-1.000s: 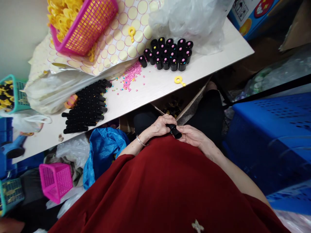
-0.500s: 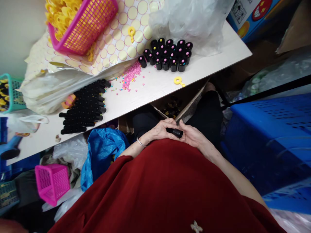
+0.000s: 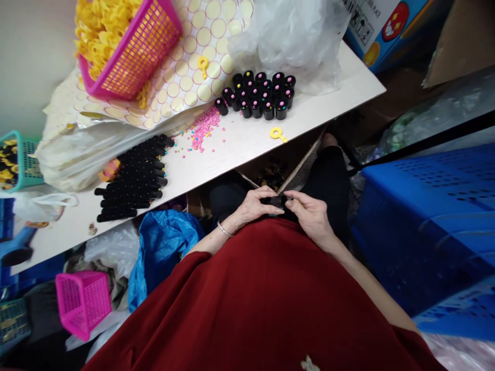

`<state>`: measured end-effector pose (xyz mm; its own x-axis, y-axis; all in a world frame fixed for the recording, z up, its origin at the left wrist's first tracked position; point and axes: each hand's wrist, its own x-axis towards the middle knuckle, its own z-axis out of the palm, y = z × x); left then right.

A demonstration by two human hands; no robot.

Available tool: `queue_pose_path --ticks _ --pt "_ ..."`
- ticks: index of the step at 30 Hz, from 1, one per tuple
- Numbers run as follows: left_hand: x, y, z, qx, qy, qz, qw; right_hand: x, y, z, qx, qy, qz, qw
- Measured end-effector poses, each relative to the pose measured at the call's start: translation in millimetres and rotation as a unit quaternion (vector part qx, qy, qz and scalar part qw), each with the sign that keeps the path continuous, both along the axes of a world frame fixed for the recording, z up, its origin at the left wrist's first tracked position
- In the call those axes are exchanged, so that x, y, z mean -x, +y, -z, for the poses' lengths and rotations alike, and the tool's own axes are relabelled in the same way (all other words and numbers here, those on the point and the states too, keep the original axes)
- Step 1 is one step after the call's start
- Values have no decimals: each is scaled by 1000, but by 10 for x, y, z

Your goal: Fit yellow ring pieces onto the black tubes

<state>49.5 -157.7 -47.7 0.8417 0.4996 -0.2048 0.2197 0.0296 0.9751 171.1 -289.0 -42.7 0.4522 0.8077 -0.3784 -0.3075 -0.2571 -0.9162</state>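
In my lap, my left hand is closed around a short black tube, thumb below and fingers above. My right hand pinches the tube's right end between thumb and fingers; whether a small separate part is in that pinch cannot be made out. On the table edge above lies a yellow ring-ended piece. Behind it stands a group of upright black tubes, with pink, yellow and blue beads in their tops. Loose pink beads are scattered to their left.
Many black tubes lie stacked at the table's left. A pink basket of yellow pieces sits on dotted sheets at the back. Below the table are a carton between my legs and a blue bag. Blue crates stand at right.
My right hand has turned over from lying open beside the tube to pinching its end. The tube has risen slightly in my left hand. The whole view has shifted a little.
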Motion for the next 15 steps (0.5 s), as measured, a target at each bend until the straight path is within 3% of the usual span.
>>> queue_pose_path --ticks 3,8,15 --pt "-54 -22 3 -26 0 1 1000 33 -44 -49 -13 -147 11 989" --pt "-76 -47 52 -67 30 -6 997 55 -77 -53 -15 -257 -32 966" --pt "-78 -66 11 -110 84 59 989 2 -84 64 30 -199 -53 978"
